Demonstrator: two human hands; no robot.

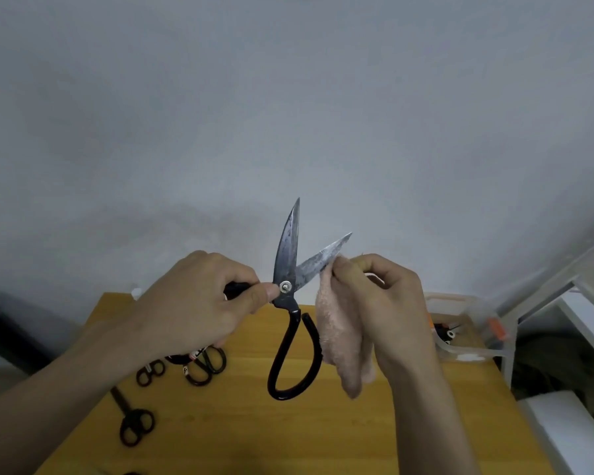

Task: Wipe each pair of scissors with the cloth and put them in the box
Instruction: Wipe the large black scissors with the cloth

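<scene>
Holding the large black-handled scissors (290, 303) up above the table (240, 433), the left hand (199, 303) grips one handle loop, its fingers curled round it and the thumb pressed just beside the pivot screw, so the blades stand spread apart and the other loop hangs free below. The right hand (384, 310) has its fingers (343, 269) pinched together on the pink cloth (340, 341), clamping it over the lower blade partway along, with the bare tip showing beyond the fingertips. To do this wipe well, I judge the cloth should slide from the pivot side outward to the tip, pads staying on the flat faces and off the edge, then repeat on the upright blade, which looks spotted and dull. The clear box (467, 337) sits on the table to the right, behind the right wrist, with a few items already inside. More scissors (199, 365) lie below the left hand. Much is hard to read: the gripped handle is buried in the left palm, the cloth covers the contact with the blade, the box contents are small and blurred, and the scissors at the lower left edge are partly cut off.
</scene>
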